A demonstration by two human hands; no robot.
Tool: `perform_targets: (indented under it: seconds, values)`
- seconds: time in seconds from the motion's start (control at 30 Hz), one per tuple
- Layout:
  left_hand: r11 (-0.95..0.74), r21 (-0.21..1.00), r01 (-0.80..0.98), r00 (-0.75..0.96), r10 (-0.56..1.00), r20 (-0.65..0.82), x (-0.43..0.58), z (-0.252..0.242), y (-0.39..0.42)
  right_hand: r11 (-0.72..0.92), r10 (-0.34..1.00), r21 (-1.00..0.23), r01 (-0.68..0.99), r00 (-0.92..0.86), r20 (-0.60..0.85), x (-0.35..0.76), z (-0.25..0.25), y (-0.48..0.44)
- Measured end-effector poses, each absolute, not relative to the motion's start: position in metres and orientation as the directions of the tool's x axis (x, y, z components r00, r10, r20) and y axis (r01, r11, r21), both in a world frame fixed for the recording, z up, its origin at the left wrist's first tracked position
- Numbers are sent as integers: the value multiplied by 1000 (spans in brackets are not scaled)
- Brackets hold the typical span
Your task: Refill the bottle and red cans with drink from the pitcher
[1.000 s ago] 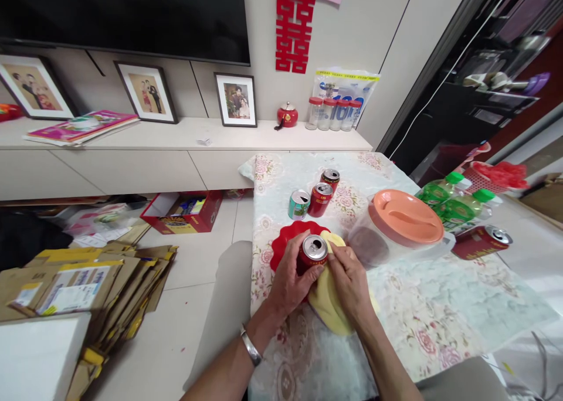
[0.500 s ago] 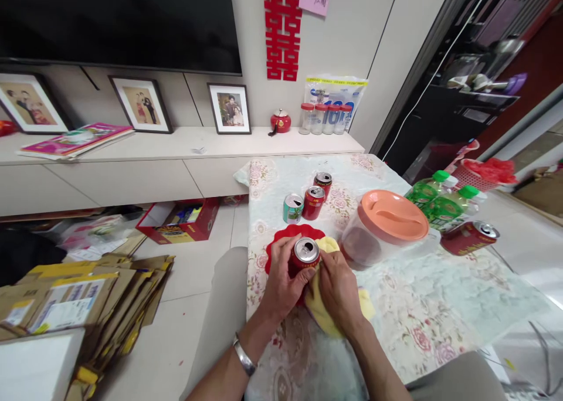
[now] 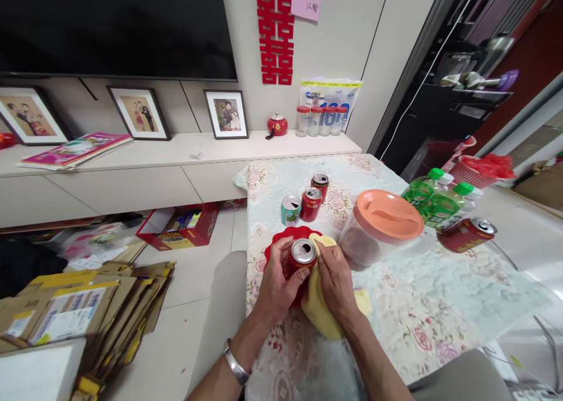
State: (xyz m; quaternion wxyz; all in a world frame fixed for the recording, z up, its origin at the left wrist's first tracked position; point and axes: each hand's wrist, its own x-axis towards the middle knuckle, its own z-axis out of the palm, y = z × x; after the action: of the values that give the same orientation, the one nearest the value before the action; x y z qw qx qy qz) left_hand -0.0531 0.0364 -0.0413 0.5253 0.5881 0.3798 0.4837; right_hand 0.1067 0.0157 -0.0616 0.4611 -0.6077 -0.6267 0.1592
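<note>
My left hand (image 3: 279, 278) is wrapped round an opened red drink can (image 3: 303, 253), held upright with its top facing me. Against the can's right side, my right hand (image 3: 336, 281) grips a yellow cloth (image 3: 317, 301), which hangs down over the table. Beneath the can lies a red scallop-edged plate (image 3: 275, 241), partly covered by my hands. Just beyond stand a small green can (image 3: 291, 211), a red can (image 3: 311, 205) and a darker-topped red can (image 3: 320, 184), all opened.
To the right is a clear tub with an orange lid (image 3: 389, 213). Past it stand green-capped bottles (image 3: 444, 204) and a large red can (image 3: 468, 234), tilted in view. A floral tablecloth (image 3: 413, 307) covers the table. Flattened cardboard (image 3: 118, 307) lies on the floor at left.
My right hand has shifted the yellow cloth slightly along the can's right side. The can stays in my left hand. The whole view has moved a little.
</note>
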Motion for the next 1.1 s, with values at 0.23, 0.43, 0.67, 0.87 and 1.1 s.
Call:
perform_targets:
  seconds: [0.23, 0.43, 0.67, 0.87, 1.1]
  values:
    - [-205, 968, 147, 266, 950, 161, -59, -39, 33, 89, 966, -696, 713, 109, 235, 102, -55, 18]
    - [-258, 886, 385, 97, 966, 239, -54, -39, 34, 48, 976, -685, 727, 113, 188, 94, -50, 14]
    - [-267, 874, 407, 172, 962, 213, -59, -29, 41, 125, 942, -819, 561, 191, 275, 112, -67, 18]
    - [-233, 923, 306, 222, 960, 169, -60, -28, 38, 245, 903, -878, 410, 232, 360, 120, -60, 11]
    - [-232, 930, 286, 245, 956, 163, -60, -23, 39, 221, 920, -848, 482, 185, 345, 112, -57, 25]
